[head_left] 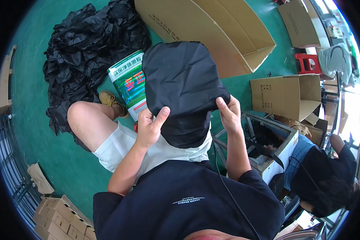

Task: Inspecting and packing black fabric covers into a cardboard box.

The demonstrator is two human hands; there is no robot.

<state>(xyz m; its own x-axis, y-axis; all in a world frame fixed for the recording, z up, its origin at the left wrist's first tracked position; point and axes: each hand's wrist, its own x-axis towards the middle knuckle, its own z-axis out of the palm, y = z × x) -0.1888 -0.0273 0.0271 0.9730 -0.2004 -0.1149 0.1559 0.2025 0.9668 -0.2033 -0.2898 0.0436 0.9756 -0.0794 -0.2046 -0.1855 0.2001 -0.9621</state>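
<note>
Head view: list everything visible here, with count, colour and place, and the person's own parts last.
black fabric bag: one, black, held up over the lap
pile of black fabric: one, black, floor upper left
tin can: one, green and white, floor beside the knee
large open carton: one, brown, top centre
smaller cartons: two, brown, right side
red stool: one, red, upper right
small boxes: a stack, tan, lower left
co-worker: one, dark top, lower right
left hand: gripping the bag's lower edge
right hand: pinching the bag's right edge
</note>
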